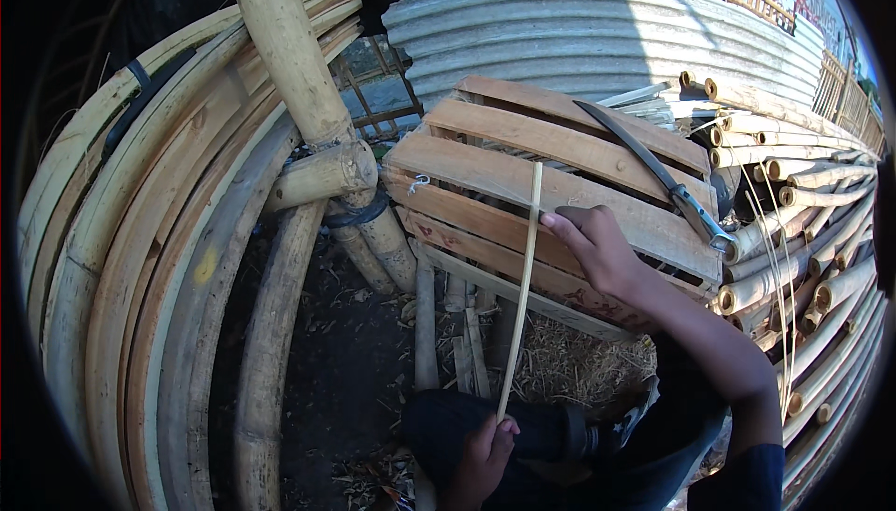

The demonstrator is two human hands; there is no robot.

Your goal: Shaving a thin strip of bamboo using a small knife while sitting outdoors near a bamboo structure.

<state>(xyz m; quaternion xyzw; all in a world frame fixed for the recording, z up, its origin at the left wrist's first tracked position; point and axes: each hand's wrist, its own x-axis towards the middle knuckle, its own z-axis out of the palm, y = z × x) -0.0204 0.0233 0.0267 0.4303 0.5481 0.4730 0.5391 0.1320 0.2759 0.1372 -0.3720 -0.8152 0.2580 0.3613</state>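
A long, narrow bamboo strip (523,287) stands nearly upright in front of me, slightly bowed. Its lower end is in my left hand (483,455), whose fingers are closed around it over my lap. My right hand (595,238) is closed in a pinch at the strip's upper part, just below its top end. A faint pale strand seems to run left from those fingertips; what exactly they pinch is too small to make out. Behind the strip is a wooden slatted crate (504,124). On its top lies a machete (635,147), its handle toward the right corner.
Bent bamboo lengths (177,184) rise on the left beside a thick bamboo post (289,54). Stacked bamboo poles (821,212) fill the right side. Corrugated sheeting (560,30) stands behind the crate. Dry scraps (579,362) litter the ground. A white tie (419,183) hangs on the crate.
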